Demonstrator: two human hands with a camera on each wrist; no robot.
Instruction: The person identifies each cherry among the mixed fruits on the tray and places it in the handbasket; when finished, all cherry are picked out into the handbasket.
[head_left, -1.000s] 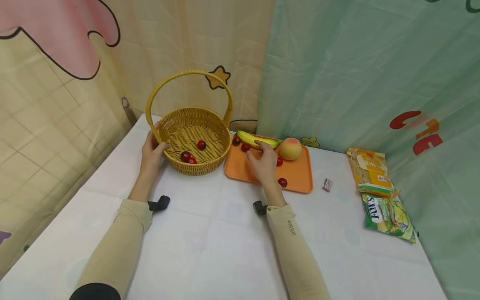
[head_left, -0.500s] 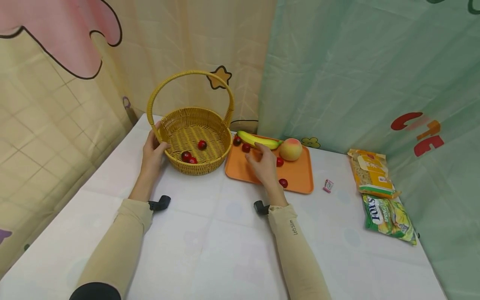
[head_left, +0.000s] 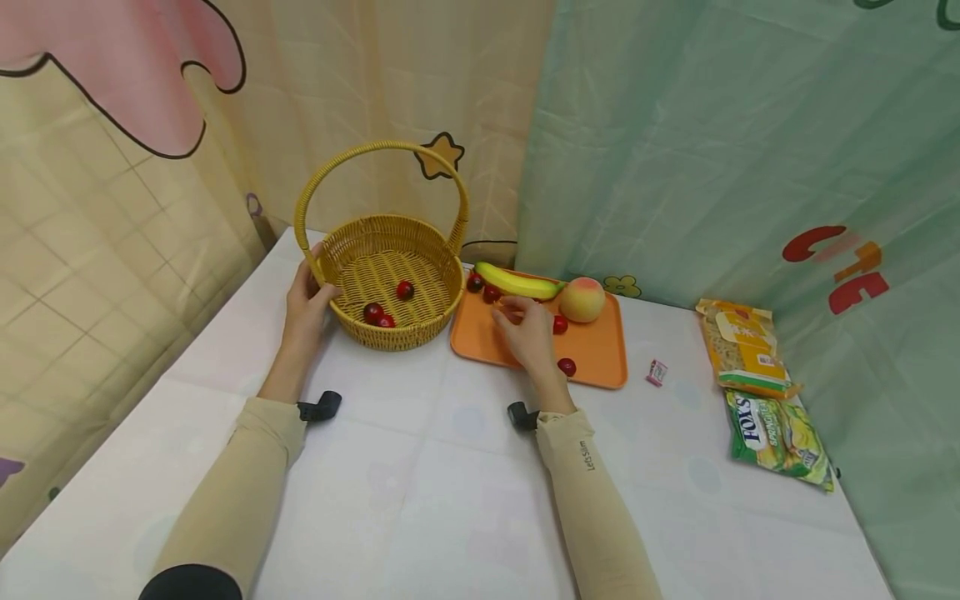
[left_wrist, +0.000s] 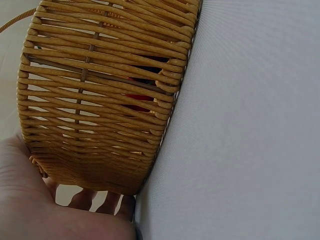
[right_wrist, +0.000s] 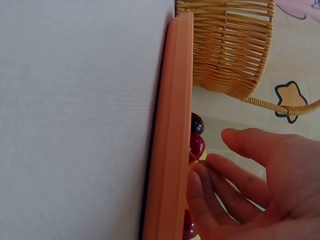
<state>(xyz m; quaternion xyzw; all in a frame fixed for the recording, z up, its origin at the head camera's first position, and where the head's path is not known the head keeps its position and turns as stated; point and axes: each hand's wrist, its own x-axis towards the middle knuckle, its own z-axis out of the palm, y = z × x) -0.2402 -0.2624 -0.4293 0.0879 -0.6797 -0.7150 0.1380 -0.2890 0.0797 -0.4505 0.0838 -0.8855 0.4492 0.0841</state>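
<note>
At the table's back left, my left hand (head_left: 302, 315) grips the rim of a yellow wicker basket (head_left: 390, 338), its thumb on the near side and fingers behind the wall. Several dark red cherries (head_left: 405, 290) lie inside the basket. My right hand (head_left: 529, 335) is over an orange tray (head_left: 480, 335), fingers bent and thumb apart from them. In the right wrist view, its fingertips are beside a cherry (right_wrist: 198, 145) with a thin stem near them; nothing shows between thumb and fingers. A banana (head_left: 525, 286) and a peach (head_left: 582, 300) lie along the tray's far side.
Right of the tray lies a small pink wrapped candy (head_left: 656, 372). Farther right are a yellow-orange food bag (head_left: 746, 346) and a green Fox's candy bag (head_left: 780, 437). Curtains stand close behind the table, and the basket's tall handle (head_left: 382, 146) arches over it.
My right fingers have drawn back slightly from the banana toward me and bent more. The left hand and the basket stay where they were.
</note>
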